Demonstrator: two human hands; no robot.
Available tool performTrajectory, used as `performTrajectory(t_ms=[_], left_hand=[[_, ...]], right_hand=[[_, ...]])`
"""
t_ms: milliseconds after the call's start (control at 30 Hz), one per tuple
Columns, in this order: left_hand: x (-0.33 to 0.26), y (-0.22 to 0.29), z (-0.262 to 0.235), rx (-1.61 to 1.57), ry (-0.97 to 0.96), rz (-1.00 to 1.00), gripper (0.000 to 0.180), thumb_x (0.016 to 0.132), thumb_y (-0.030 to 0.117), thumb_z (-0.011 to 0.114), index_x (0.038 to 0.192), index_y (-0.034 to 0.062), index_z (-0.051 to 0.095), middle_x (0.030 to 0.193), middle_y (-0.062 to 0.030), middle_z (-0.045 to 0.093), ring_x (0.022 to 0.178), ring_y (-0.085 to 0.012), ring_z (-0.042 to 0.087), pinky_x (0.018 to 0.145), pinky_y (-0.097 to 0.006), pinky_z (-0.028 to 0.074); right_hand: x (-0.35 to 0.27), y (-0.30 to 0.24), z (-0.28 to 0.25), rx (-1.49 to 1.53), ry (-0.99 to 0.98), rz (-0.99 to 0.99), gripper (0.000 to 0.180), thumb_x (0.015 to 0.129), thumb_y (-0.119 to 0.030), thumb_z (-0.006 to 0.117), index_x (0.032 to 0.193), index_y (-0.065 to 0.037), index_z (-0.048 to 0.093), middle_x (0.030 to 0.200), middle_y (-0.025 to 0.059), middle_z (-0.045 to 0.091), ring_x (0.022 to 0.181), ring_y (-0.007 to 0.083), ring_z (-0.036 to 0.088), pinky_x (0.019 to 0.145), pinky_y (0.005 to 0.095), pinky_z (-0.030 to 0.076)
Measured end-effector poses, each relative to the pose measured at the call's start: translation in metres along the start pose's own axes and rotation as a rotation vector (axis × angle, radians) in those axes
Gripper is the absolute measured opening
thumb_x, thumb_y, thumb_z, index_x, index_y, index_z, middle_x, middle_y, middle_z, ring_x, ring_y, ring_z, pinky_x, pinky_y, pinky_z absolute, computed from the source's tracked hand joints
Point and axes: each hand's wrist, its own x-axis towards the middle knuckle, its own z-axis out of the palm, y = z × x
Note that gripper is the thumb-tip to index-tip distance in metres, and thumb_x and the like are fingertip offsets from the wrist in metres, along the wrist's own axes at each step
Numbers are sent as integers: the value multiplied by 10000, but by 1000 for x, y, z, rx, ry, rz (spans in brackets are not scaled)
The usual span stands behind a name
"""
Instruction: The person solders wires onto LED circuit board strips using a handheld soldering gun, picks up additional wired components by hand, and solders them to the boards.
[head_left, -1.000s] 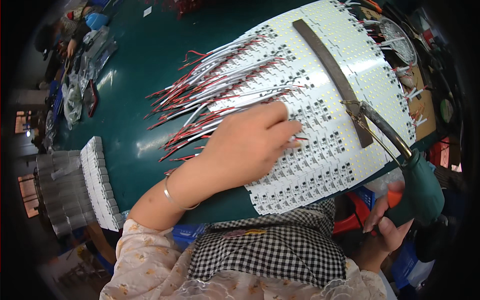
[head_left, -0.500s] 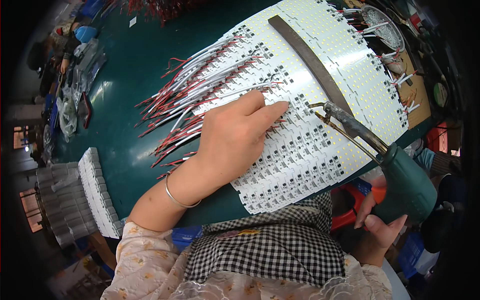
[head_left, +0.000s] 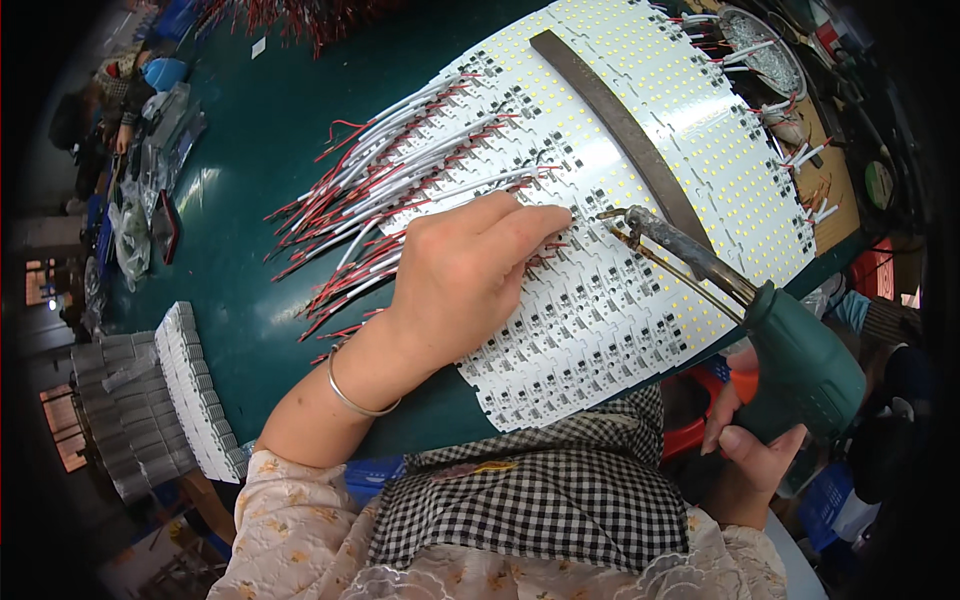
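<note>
My left hand (head_left: pixel 462 262) is closed in a pinch over the white LED boards (head_left: pixel 580 345), thumb and index finger together. Short red wire ends poke out beside the fingertips, so a wire appears to be pinched, though most of it is hidden under the hand. In my right hand (head_left: pixel 755 450) is a green soldering gun (head_left: pixel 805 365) with an orange trigger. Its metal tip is over the boards, just right of my left fingertips and apart from them. Red-and-white wires (head_left: pixel 400 165) lie in rows across the boards' left side, several ends touching the small black components.
A dark curved strip (head_left: pixel 625 130) lies across the boards. Stacked boards (head_left: pixel 195 390) stand at the table's left edge. A round dish (head_left: pixel 760 55) and more wires are at the far right, and a bundle of red wires (head_left: pixel 300 15) is at the back. Another person is at the far left.
The soldering gun has moved a little left, bringing its tip closer to my left fingertips. My left hand has shifted slightly left and still pinches.
</note>
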Motion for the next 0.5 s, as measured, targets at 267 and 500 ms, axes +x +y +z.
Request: performTrajectory(t_ms=[267, 500], left_hand=[[-2, -1, -1, 32, -63, 19, 384, 633, -125, 592, 952, 71, 675, 700, -72, 590, 552, -202, 572, 473, -289, 452], [-4, 1, 2, 71, -30, 78, 383, 627, -108, 607, 961, 70, 664, 695, -67, 582, 546, -206, 570, 453, -298, 445]], right_hand=[[2, -1, 6, 25, -8, -9, 633, 629, 21, 698, 1208, 109, 456, 1133, 247, 542, 584, 193, 569, 462, 267, 491], [4, 4, 11, -8, -10, 18, 628, 654, -28, 695, 1199, 130, 426, 1073, 219, 524, 550, 182, 559, 434, 255, 479]])
